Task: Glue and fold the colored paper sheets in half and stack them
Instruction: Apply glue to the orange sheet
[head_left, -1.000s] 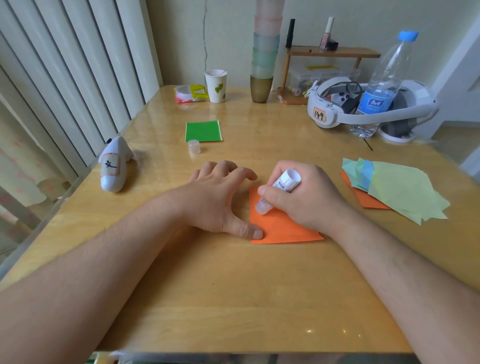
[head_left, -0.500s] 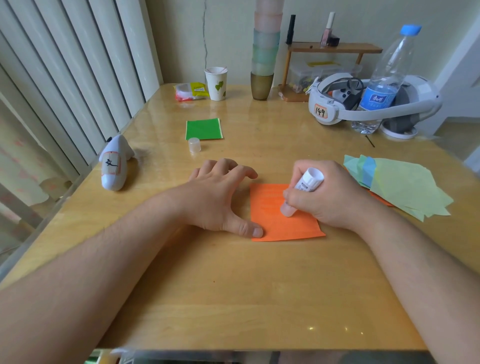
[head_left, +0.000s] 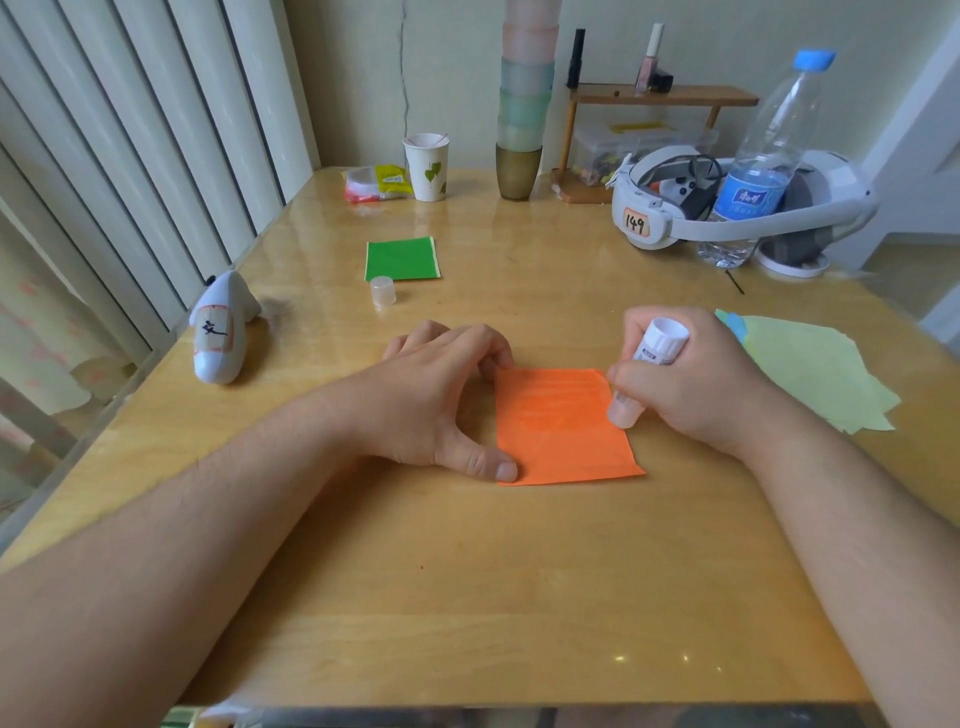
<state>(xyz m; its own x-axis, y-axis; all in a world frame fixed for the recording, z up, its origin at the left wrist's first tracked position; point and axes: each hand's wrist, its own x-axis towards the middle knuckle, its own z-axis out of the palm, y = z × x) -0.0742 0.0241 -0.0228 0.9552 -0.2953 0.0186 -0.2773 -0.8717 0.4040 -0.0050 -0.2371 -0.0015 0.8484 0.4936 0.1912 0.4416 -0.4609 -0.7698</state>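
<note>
the right hand (head_left: 696, 384) grips a white glue stick (head_left: 647, 371), tip down at the right edge of the orange sheet (head_left: 563, 426), which lies flat on the wooden table (head_left: 467, 597). the left hand (head_left: 436, 395) presses spread fingers and thumb on the sheet's left edge, holding nothing. just right lies a loose pile of pale green sheets (head_left: 815, 379); farther back, a folded green sheet (head_left: 402, 258) beside the glue cap (head_left: 383, 291).

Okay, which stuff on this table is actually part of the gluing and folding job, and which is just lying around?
In use: orange sheet, glue stick gripped in the right hand, left hand pressing the sheet, glue cap, folded green sheet, pile of unfolded sheets.

Lying about: paper cup, water bottle, headset, white toy, snack packet.
</note>
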